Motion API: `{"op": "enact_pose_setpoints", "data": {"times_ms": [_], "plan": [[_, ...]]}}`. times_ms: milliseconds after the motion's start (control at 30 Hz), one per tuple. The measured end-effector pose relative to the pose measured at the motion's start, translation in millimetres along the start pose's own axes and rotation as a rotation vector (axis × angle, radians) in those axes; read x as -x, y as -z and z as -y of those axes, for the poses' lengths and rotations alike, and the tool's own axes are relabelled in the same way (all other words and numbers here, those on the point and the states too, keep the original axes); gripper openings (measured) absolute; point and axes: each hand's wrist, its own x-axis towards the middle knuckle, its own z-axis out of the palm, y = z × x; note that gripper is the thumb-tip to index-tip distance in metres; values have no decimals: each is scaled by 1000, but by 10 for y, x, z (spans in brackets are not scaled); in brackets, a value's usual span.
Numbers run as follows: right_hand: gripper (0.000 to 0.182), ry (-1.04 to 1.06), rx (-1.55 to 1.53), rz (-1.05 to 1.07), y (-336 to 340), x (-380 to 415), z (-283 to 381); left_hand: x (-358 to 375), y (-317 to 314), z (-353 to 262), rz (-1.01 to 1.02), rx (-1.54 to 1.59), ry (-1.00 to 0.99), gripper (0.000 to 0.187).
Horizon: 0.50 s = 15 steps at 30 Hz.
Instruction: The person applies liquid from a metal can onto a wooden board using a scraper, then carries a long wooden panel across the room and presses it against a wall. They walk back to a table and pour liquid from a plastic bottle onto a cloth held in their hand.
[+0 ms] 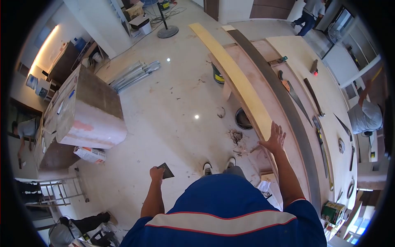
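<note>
Resting flat, your right hand (275,139) lies open with fingers spread on the near end of the long pale yellow wooden strip (234,74), which runs away to the far left along the edge of the wide pinkish plywood workbench (267,88). Your left hand (156,174) is clenched around the small dark flat trowel-like scraper (166,170), held out over the pale polished floor (173,94), well apart from the bench. A long dark grey curved strip (284,103) lies just right of the yellow one. Handsaws (294,94) lie farther right on the bench.
</note>
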Motion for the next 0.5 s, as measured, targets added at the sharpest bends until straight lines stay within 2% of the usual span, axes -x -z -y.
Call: {"op": "enact_pose_setpoints", "data": {"times_ms": [100,133,267,433,467,500], "plan": [[133,0,13,4,20,-344,300,-166,-80,-86,17,51,-24,31],[133,-5,15,2,22,-457,386,-200,-121,-138,5,105,31,25],[130,8,-3,19,94,-931,722,-497,-224,-118,-82,6,20,30],[125,-6,-76,-5,153,-1635,1106,-802,-82,-394,-162,-157,123,29],[129,-2,-90,-56,90,-1782,1146,-875,-45,-457,-164,-151,182,30],[127,-21,-94,-9,92,-1871,1217,-881,32,-610,-147,-210,201,30]]}}
